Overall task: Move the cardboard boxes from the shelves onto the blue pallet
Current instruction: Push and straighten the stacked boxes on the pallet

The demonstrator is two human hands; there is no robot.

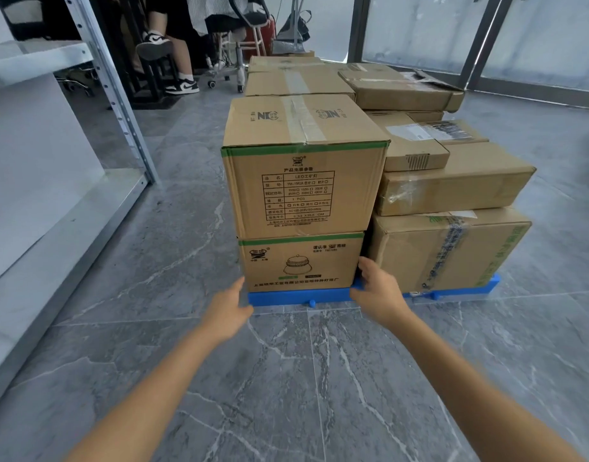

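Both empty and slack, left hand (228, 310) and right hand (378, 296) flank the lower box (299, 261), seemingly squaring it; next, fetch another.

Cardboard boxes (303, 195) hide most of the blue pallet (286, 297); a seated person (179, 55) is cut off above.

One blue pallet (333, 296), and I count roughly ten cardboard boxes (303, 168) on it, though the ones back at 12 and 1 o'clock overlap, so can't swear to that. One left hand (228, 310), one right hand (378, 295), one metal shelf unit (119, 95) at 9 o'clock.
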